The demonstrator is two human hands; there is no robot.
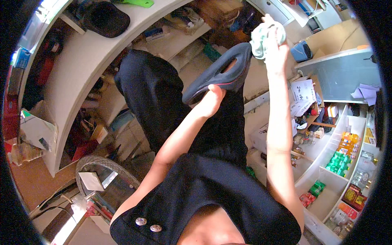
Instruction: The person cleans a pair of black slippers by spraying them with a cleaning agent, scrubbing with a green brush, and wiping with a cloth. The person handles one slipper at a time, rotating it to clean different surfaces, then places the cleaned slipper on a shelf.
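A long white counter (87,61) curves across the far left, with a black cap (107,18) lying on its far end. On the right stands a white shelf unit (335,163) whose compartments hold green, orange and red packages, and beyond it, far right, an open cardboard box (339,38). Near the lower left sits a round wire basket (102,171).

In the middle, held up over the person's black trousers (163,98), is a dark slip-on shoe (222,71), its opening turned toward the camera and its toe pointing far and right. The left hand (212,100) is closed on the shoe's near end, gripping its heel from below, fingers tucked out of sight behind the sole. The right hand (275,47) is curled tight round a crumpled pale green cloth (263,36), which is pressed against the toe of the shoe, just right of it and touching.
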